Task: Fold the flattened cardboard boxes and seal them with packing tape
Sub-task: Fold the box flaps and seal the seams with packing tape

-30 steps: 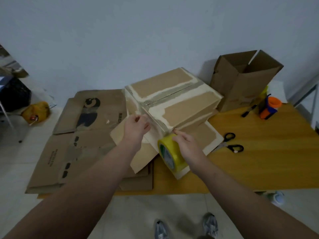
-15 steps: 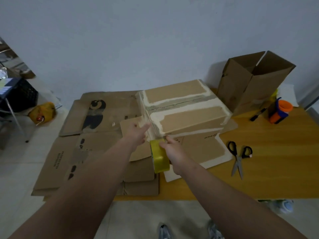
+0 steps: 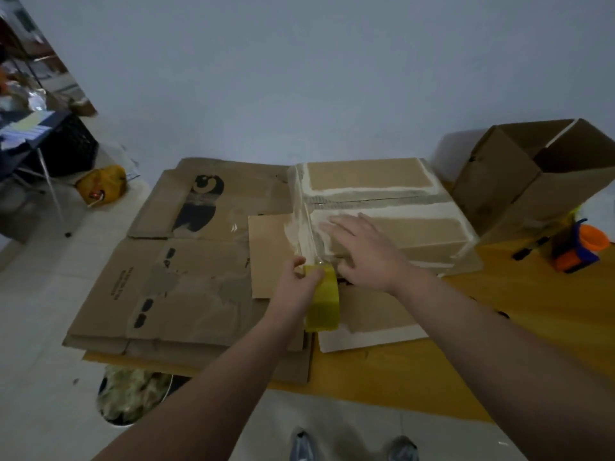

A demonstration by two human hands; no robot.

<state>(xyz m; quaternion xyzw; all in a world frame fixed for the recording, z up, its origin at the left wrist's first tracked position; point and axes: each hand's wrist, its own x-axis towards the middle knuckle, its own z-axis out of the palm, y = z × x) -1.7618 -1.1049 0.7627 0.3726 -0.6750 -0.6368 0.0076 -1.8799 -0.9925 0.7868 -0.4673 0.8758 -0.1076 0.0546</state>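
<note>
A folded cardboard box with torn whitish patches and a taped seam lies on the wooden table. My left hand grips a yellow tape roll just below the box's near left corner, and a clear strip of tape runs up from the roll over that corner. My right hand lies flat with straight fingers on the box's near top face, beside the tape strip.
Flattened cardboard boxes lie stacked on the table's left half. An open box stands at the back right, with an orange and blue tape dispenser and a black marker near it. A bin sits under the table's left edge.
The tape roll has passed from my right hand to my left. My right hand moved up onto the box top and flattened there. The camera view shifted left.
</note>
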